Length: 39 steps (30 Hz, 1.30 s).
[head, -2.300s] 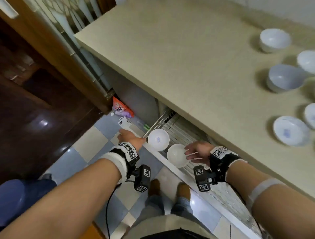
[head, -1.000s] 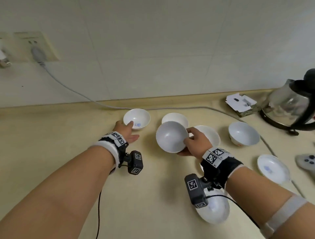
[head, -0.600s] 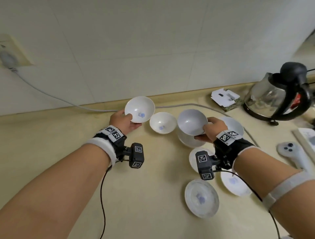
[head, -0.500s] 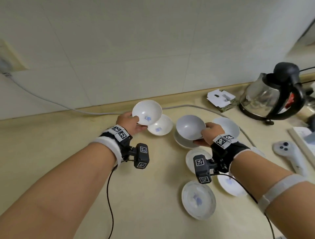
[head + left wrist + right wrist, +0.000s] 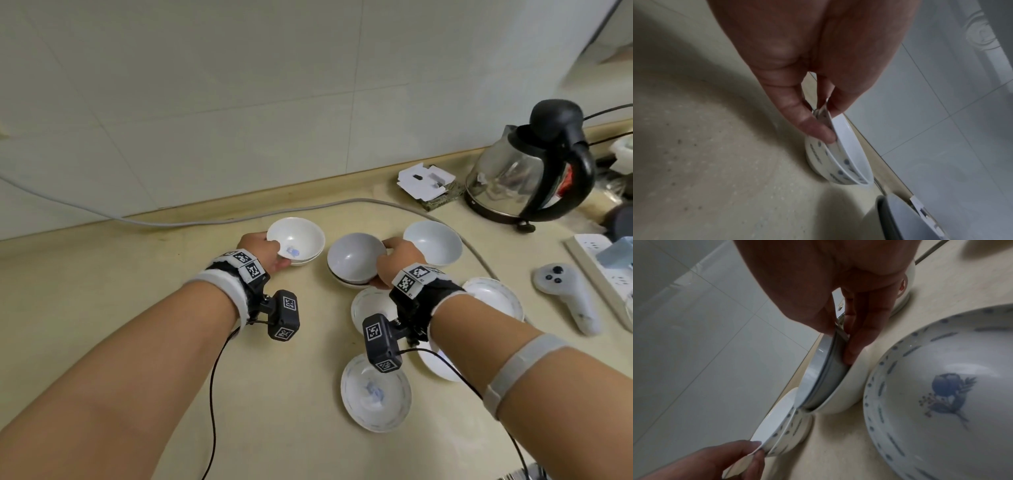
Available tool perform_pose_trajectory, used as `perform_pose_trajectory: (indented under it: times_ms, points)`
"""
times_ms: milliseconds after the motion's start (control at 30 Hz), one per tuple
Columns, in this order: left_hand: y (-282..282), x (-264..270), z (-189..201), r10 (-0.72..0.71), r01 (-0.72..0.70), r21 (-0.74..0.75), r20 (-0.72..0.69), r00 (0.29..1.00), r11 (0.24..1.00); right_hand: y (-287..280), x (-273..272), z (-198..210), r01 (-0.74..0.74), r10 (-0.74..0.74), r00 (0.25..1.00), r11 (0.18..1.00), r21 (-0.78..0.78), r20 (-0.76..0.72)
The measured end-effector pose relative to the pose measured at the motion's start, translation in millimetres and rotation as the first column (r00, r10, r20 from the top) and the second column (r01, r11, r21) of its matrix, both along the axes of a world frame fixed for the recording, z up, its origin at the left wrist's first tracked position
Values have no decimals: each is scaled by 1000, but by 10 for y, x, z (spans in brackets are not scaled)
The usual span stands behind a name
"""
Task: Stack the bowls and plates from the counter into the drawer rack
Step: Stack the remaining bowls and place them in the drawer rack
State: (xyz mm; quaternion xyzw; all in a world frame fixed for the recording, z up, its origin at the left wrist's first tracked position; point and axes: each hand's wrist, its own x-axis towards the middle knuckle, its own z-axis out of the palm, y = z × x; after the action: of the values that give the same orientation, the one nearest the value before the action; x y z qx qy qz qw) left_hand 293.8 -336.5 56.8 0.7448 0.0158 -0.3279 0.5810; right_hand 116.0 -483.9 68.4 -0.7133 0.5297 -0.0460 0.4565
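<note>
left hand [image 5: 263, 251] pinches nested bowls [image 5: 296, 243] — right hand [image 5: 397, 260] grey bowl [image 5: 356, 262].

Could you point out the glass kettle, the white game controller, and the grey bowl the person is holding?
Glass kettle [image 5: 510, 185], head view, on its clear glass body.
White game controller [image 5: 565, 294], head view, on its handle.
Grey bowl [image 5: 356, 262], head view, on its inner hollow.

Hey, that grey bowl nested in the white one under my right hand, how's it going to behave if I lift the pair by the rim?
The grey bowl looks rigid and glazed, so probably slippery where your right hand pinches its rim. It sits loose and tilted in the white bowl, so the two may shift or clink. Likely breakable if dropped on the counter.
</note>
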Motion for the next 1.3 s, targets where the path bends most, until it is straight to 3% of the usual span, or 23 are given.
perform_pose_trajectory:
  times_ms: [167,333,433,467,533,733,866,1033,1166,1300]
  points:
    - [-26,-55,-28,-35,37,29,-53,998,999,-78,-31,-100,-91,82,992,991,-101,-92]
    - [31,-147,-46,-31,33,46,-32,999,998,-117,-94,-109,-186,167,972,977,-105,-168]
    - [62,-230,46,32,-34,-30,-78,996,999,-185,-97,-109,-212,185,964,968,-137,-191]
    - [103,-358,324,61,-64,-66,-33,998,996,-217,-163,39,-248,228,962,960,-131,-150]
    - [100,-359,428,56,-63,-151,-51,997,986,-224,-136,-30,-273,254,955,954,-123,-154]
    - [-182,-613,634,-125,113,-160,-70,990,981,-415,-302,-40,-9,-16,996,966,-257,-93]
    - [-427,-827,539,-183,179,-70,-57,982,981,-759,-559,25,182,-244,956,931,-318,-166]
    - [-522,-915,367,-175,175,36,7,985,984,-991,-629,-58,141,-171,957,980,-139,-236]
    - [-539,-968,340,-165,165,60,-2,986,984,-1035,-668,-102,145,-153,982,987,-69,-114]
    - [-563,-983,345,-162,162,87,-5,987,983,-987,-639,2,190,-180,972,980,-56,150]
